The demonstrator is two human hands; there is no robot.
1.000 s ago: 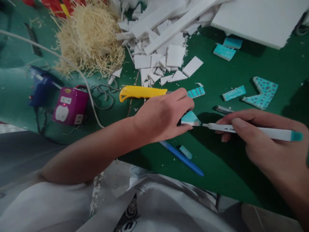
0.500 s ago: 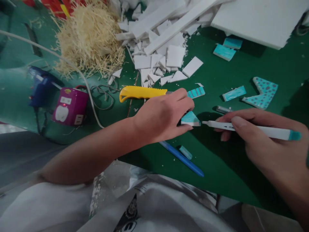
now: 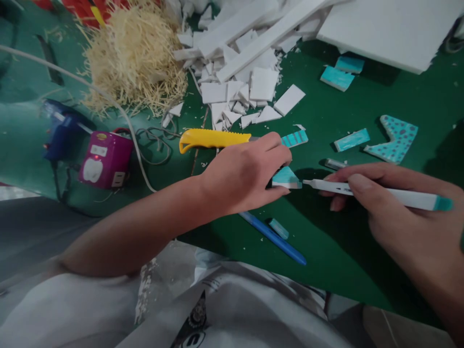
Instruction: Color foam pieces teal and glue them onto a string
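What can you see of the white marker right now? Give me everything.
The white marker looks plastic, with small dark print on its slim barrel, a teal end and an uncovered narrow tip. The right hand grips it, sloping slightly down rightward in view. The tip points at the teal-topped piece in the left hand; whether they touch is unclear.

My pale, creased top [image 3: 261, 309] bears a dark triangular print [image 3: 198, 309] with a patterned emblem and a round white mark, near small lettering [image 3: 213, 281] too blurred to read; my fingers [image 3: 280, 155] and left forearm [image 3: 145, 227] are bare to the elbow.
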